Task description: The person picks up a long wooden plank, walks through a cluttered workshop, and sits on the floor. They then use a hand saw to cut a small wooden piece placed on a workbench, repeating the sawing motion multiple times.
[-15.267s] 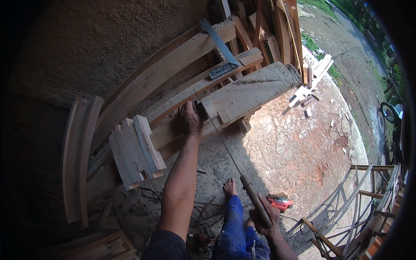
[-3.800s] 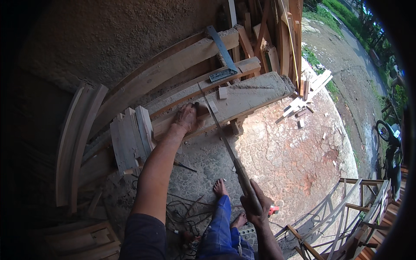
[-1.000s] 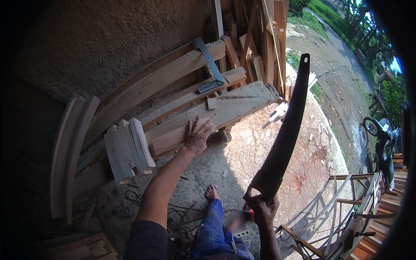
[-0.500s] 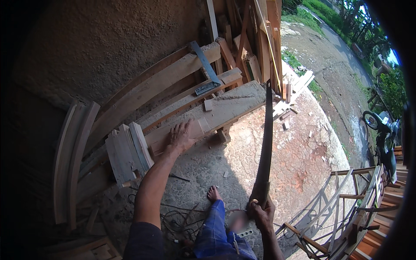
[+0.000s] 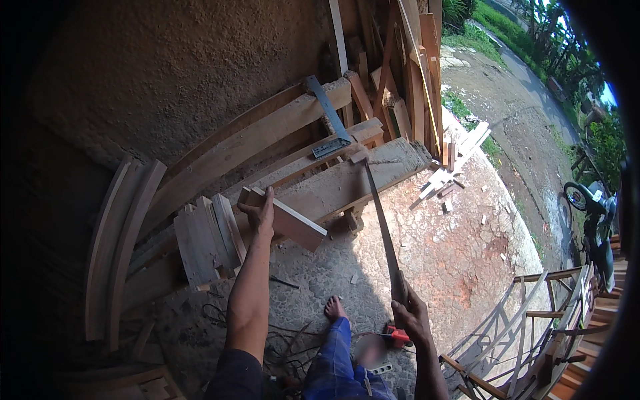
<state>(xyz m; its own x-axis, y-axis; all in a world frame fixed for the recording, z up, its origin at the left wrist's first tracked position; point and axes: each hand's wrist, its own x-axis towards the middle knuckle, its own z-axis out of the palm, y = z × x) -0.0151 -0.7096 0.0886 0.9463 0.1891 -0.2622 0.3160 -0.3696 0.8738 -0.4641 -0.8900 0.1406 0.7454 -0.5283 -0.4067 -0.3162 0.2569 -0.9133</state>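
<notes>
Gripping a short board (image 5: 300,230), the person's left hand (image 5: 261,217) is clamped around its left end, which tilts over the near edge of the plank bench (image 5: 393,167). The right hand (image 5: 413,313) is closed around the handle of a handsaw (image 5: 385,233), whose blade reaches away toward the bench. Its far tip overlaps a small wooden block (image 5: 359,157) in this view; blur hides whether they touch.

The board is held by one end only, so a loose grip could let its free end dip or drop to the floor, near the bare foot (image 5: 335,308). The toothed blade seems a likelier hazard: a careless swing could nick the left forearm or knock the block off the bench. The cords (image 5: 290,343) beside the feet could trip a step.

The bench top looks rough and dusty. At its left rests a stack of cut boards (image 5: 203,240); farther back, a metal square (image 5: 329,110) lies across longer timbers. A rough wall (image 5: 167,80) rises behind, with wood strips (image 5: 417,100) leaning at the far right. A red power tool (image 5: 398,335) sits near, on the cracked floor (image 5: 440,253), which runs from shade into sunlight toward a parked motorbike (image 5: 593,207) at right.
</notes>
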